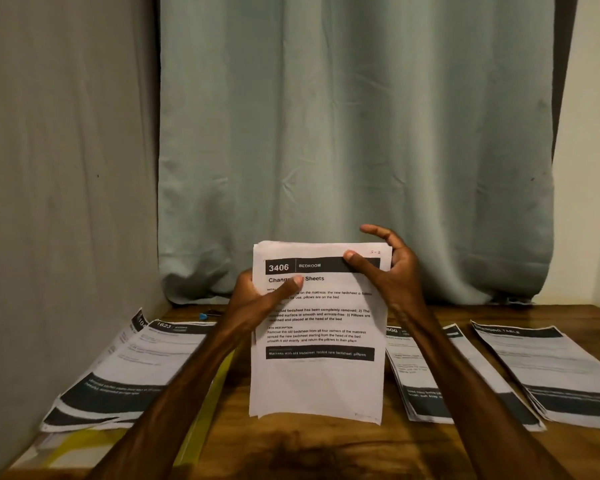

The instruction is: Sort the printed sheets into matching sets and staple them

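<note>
**A:** Head view first: what could go wrong with that stack (319,375)?

**B:** It is held upright, its lower edge at or just above the table (326,452), and its top edges are uneven. If either hand eases, sheets could fan out and slide onto the left pile (136,368) or the right pile (426,375) beside the stack, mixing sets.

**A:** And the grip?

**B:** The left hand (257,299) wraps the stack's left edge, thumb across the front. The right hand (388,268) sits at the stack's upper right corner, thumb pressing the black header, fingers half-curled behind, forefinger lifted clear. A loose pinch, I judge.
</note>
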The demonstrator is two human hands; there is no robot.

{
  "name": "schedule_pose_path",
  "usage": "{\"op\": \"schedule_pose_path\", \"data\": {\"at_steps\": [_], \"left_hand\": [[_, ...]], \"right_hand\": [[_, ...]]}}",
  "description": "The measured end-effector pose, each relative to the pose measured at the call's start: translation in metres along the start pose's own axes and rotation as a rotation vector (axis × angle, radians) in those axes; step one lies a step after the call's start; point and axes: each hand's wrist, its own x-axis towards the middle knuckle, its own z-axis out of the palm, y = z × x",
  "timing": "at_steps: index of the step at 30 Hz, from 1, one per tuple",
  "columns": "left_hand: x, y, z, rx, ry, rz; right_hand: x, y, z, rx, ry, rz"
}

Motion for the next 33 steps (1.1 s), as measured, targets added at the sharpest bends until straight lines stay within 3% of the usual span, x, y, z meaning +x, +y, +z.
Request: {"op": "schedule_pose_path", "data": {"at_steps": [3, 8, 13, 18, 24, 33], "left_hand": [[-0.001, -0.012, 0.008, -0.013, 0.068, -0.084], [0.007, -0.022, 0.015, 0.068, 0.073, -0.014], [0.018, -0.009, 0.022, -0.122, 0.111, 0.038], [0.03, -0.027, 0.026, -0.175, 0.026, -0.124], [0.0, -0.123, 0.031, -0.104, -0.024, -0.326], [0.015, -0.169, 0.032, 0.207, 0.014, -0.28]], "right_hand": [[-0.009, 0.016, -0.005, -0.03, -0.007, 0.121], [-0.023, 0.037, -0.011, -0.032, -0.004, 0.235], [-0.017, 0.04, -0.021, -0.001, -0.093, 0.258], [-0.021, 0.057, -0.036, 0.108, -0.135, 0.4], [-0.052, 0.108, -0.057, -0.1, -0.11, 0.488], [-0.03, 0.162, -0.05, -0.496, -0.031, 0.371]]}}
